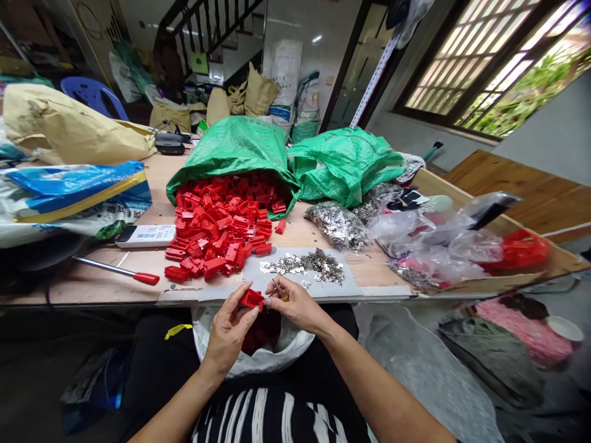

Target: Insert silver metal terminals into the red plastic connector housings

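My left hand grips a small red plastic part between thumb and fingers, just above my lap. My right hand meets it from the other side, pinching a thin metal piece with a yellow mark near it. Beneath both hands, a white bag in my lap holds dark red parts. On the table ahead, a large heap of red plastic parts spills from a green woven sack. Loose silver metal bits lie scattered on a grey sheet nearest my hands.
A red-handled screwdriver and a white remote control lie left of the heap. A second green sack, a mound of silver bits and clear plastic bags occupy the right. Paper and woven sacks crowd the table's far left.
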### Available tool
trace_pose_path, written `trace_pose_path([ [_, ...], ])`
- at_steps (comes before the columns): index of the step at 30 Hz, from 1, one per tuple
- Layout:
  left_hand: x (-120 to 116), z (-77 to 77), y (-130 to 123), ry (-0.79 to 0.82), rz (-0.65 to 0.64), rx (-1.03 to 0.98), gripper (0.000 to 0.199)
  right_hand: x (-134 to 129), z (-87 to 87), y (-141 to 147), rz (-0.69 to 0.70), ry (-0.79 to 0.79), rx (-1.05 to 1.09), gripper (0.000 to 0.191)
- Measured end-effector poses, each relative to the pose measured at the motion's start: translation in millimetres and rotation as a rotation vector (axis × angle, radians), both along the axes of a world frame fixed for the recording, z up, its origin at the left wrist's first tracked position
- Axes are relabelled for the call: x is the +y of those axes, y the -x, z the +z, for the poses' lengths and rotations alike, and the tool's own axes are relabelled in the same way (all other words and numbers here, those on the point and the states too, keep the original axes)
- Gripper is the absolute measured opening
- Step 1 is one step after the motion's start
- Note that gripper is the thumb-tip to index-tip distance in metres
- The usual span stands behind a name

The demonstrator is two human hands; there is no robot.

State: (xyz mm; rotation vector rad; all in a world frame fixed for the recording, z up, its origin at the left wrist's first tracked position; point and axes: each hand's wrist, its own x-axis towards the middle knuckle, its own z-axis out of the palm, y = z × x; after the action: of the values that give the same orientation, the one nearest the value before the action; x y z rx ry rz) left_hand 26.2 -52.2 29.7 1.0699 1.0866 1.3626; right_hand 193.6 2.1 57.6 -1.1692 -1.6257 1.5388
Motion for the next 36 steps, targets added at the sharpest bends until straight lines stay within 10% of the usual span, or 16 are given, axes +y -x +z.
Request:
trace_pose_path([
  [25,0.8,-1.2,-6.7,0.124,-0.145,-0.195,0.05,-14.6,-8.7,-0.4,0.018,0.117,0.068,0.032],
  [36,37.6,-12.9,11.9,-0.172,-0.044,0.466,0.028,-1.6,-7.3,-11.8,-0.043,-0.433,-0.461,0.021],
])
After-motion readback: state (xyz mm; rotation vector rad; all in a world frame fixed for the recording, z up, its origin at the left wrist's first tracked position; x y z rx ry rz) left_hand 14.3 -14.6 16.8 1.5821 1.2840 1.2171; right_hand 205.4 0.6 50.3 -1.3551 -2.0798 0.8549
